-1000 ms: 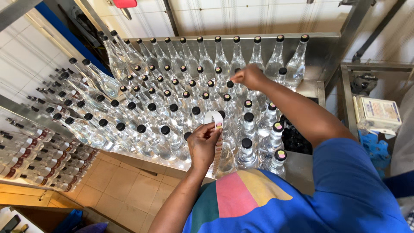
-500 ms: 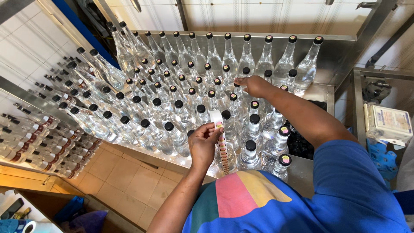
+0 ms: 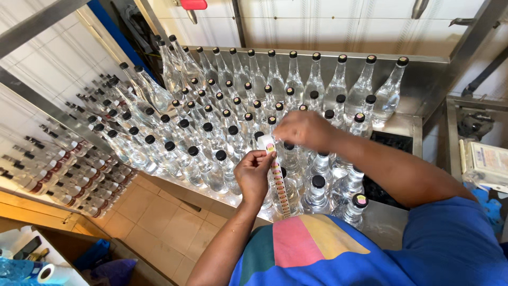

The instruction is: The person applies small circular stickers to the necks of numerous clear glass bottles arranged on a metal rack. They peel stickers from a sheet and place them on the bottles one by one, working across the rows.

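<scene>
My left hand [image 3: 254, 172] pinches the top of a long strip of small stickers [image 3: 279, 182] that hangs down over the bottles. My right hand [image 3: 301, 130] has come to the strip's top end, its fingertips touching the white end of the strip beside my left fingers. Under both hands stand several clear glass bottles with black caps [image 3: 317, 193], packed in rows on a steel table [image 3: 391, 222]. One near bottle at the right has a round sticker on its cap [image 3: 360, 200].
A tiled wall and steel frame rise behind the bottles. Lower left, more bottles with red labels [image 3: 58, 185] lie in rows. A tiled floor [image 3: 164, 222] shows below the table edge. A pale box [image 3: 487, 164] sits on a steel stand at right.
My right hand has drawn back from the far bottle caps to the top of the sticker strip at my left hand. The left hand has stayed in place.
</scene>
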